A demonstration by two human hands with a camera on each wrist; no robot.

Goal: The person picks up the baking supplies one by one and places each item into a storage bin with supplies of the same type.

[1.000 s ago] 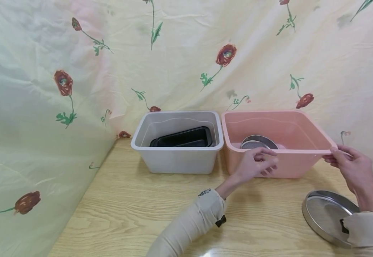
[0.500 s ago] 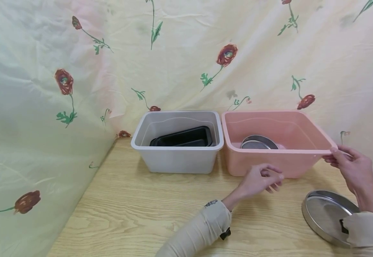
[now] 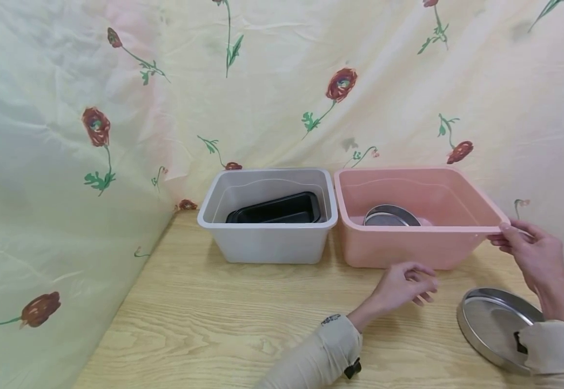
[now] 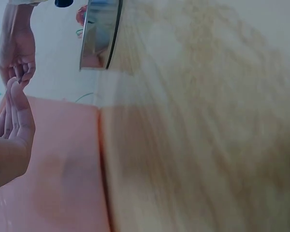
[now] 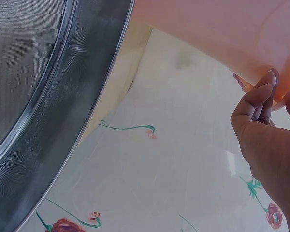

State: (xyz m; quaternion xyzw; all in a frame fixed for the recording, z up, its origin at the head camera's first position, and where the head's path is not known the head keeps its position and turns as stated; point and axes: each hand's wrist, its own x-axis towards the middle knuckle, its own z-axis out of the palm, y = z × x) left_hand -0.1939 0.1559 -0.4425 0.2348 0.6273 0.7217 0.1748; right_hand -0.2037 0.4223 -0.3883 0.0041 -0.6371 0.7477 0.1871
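My right hand [image 3: 537, 256] pinches the front right rim of the pink plastic bin [image 3: 408, 247]; the right wrist view shows the thumb and fingers on either side of that rim. In front of the bin, my left hand [image 3: 405, 286] hovers over the table with loosely bent fingers and nothing in them. Inside the pink bin a small round metal sieve [image 3: 388, 218] leans, its lower part hidden by the front wall. A larger metal sieve [image 3: 472, 330] lies on the table below my right forearm, partly covered by the sleeve; its mesh [image 5: 24, 58] shows in the right wrist view.
A light grey bin [image 3: 267, 243] stands left of the pink one, nearly touching it. Black loaf pans [image 3: 282, 208] lie inside. Flowered cloth [image 3: 272, 97] hangs behind and to the left of the wooden table [image 3: 204, 319].
My left hand has moved from the pink bin's front rim down and to the right, toward me. The right hand keeps its hold on the rim, and the bins and sieves have not moved.
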